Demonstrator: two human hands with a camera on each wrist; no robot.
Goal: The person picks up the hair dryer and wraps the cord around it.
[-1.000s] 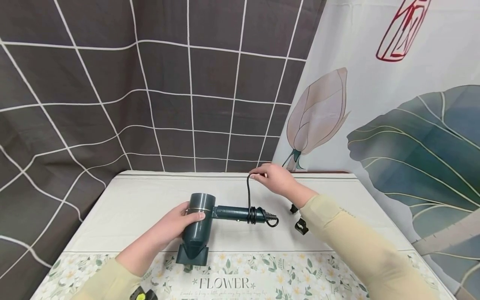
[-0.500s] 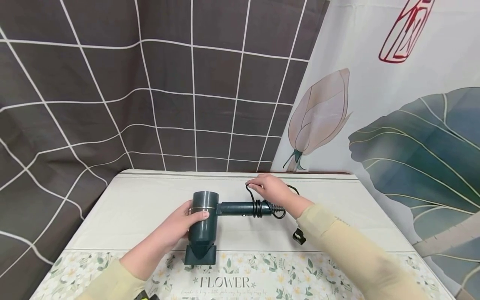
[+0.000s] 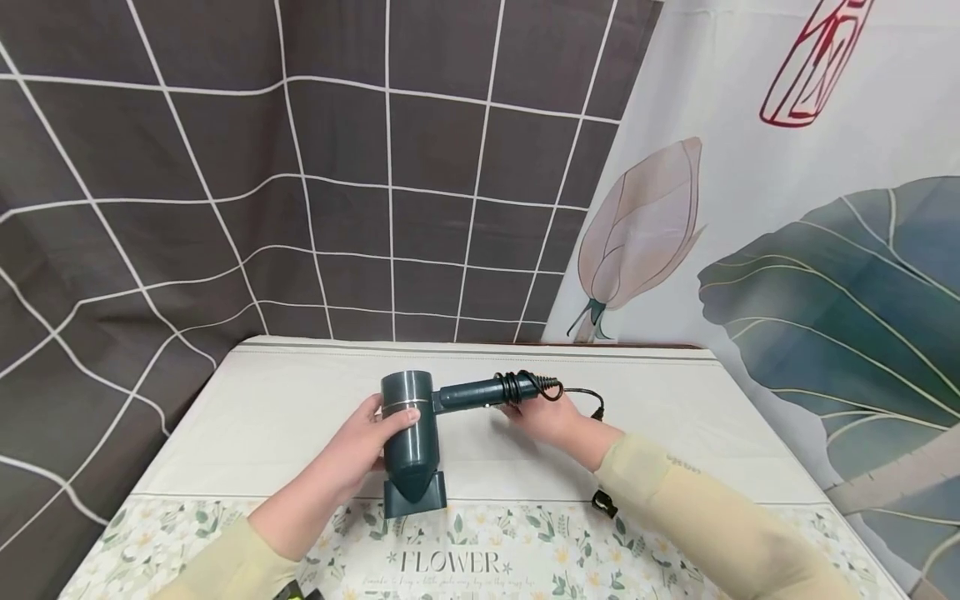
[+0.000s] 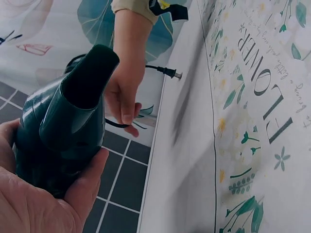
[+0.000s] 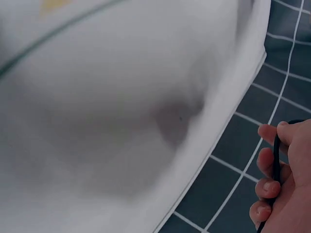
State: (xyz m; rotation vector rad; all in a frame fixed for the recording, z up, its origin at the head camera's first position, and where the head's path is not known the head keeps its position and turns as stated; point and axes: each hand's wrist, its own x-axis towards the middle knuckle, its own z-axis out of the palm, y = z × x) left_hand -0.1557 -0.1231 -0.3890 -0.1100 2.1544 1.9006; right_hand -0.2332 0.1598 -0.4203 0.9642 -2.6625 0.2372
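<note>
A dark teal hair dryer (image 3: pixel 414 429) is held up over the table, its nozzle (image 3: pixel 415 496) towards the front edge and its handle (image 3: pixel 471 395) pointing right. My left hand (image 3: pixel 365 439) grips it round the barrel, thumb across the top. Black cord (image 3: pixel 513 387) is wound in several loops round the handle's end. Just below those loops, my right hand (image 3: pixel 551 419) holds the cord, which the right wrist view shows running through its curled fingers (image 5: pixel 266 188). The plug (image 4: pixel 168 72) dangles free beside the right wrist. In the head view the right fingertips are partly hidden behind the handle.
A white cloth with a floral band and the word FLOWER (image 3: pixel 450 563) covers the table (image 3: pixel 300 392). Behind it hangs a dark grid-patterned curtain (image 3: pixel 435 225); at the right is a white hanging (image 3: pixel 750 183) with plant prints. A black buckle (image 3: pixel 603 503) sits by the right sleeve.
My right hand has carried the cord from above the handle down and underneath it, adding to the winding. The dryer has shifted slightly right, and its handle end has tipped up.
</note>
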